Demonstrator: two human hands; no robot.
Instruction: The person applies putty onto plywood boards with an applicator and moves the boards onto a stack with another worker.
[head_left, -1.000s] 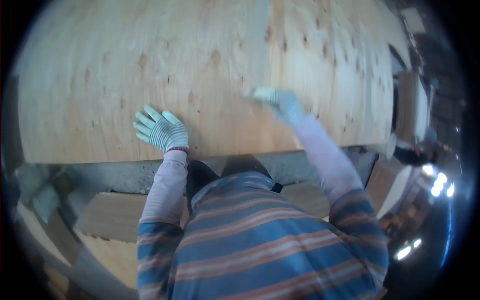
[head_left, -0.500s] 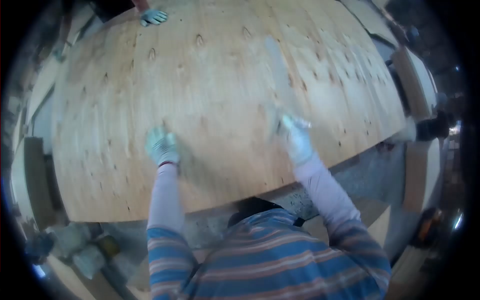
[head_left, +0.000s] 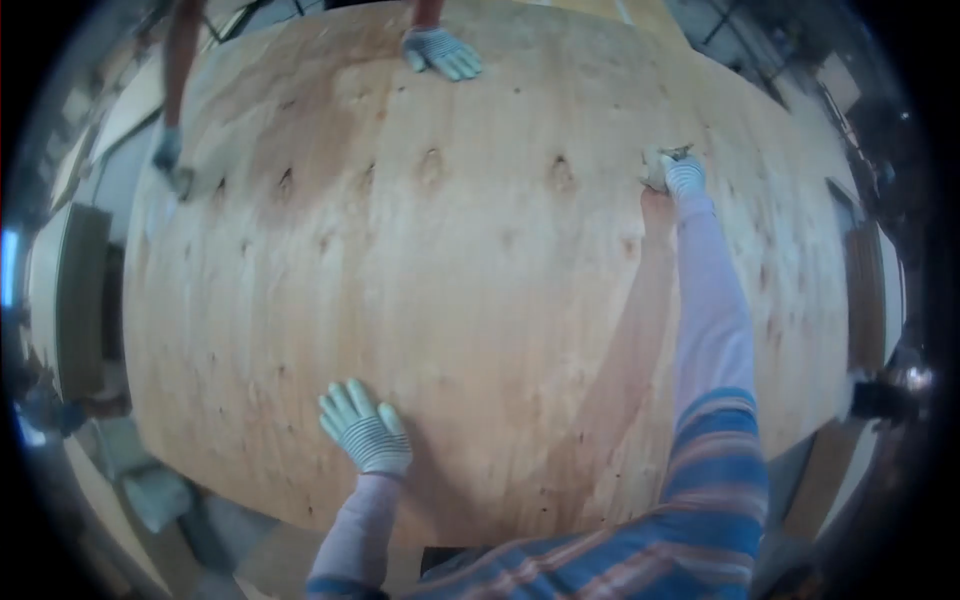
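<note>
A large pale plywood sheet (head_left: 480,290) with several dark knots spreads out in front of me. My left hand (head_left: 366,428), in a whitish glove with a striped cuff, lies flat on its near left part, fingers spread. Stretched far forward, my right hand (head_left: 684,176) is closed on a thin, flat, scraper-like tool (head_left: 655,174) held at the sheet's surface. Greyish-tan edges of that tool stick out around the fingers; its exact kind is unclear.
Across the sheet, another person's gloved hand (head_left: 441,53) rests flat near the far edge. That person's other hand (head_left: 170,160) is at the left edge, blurred. Stacked boards (head_left: 80,300) stand at the left, and more boards (head_left: 868,295) at the right.
My right hand has moved forward and right across the sheet with the tool. My view has shifted, and my left hand appears lower, with its fingers spread. The other person's hand appears farther right.
</note>
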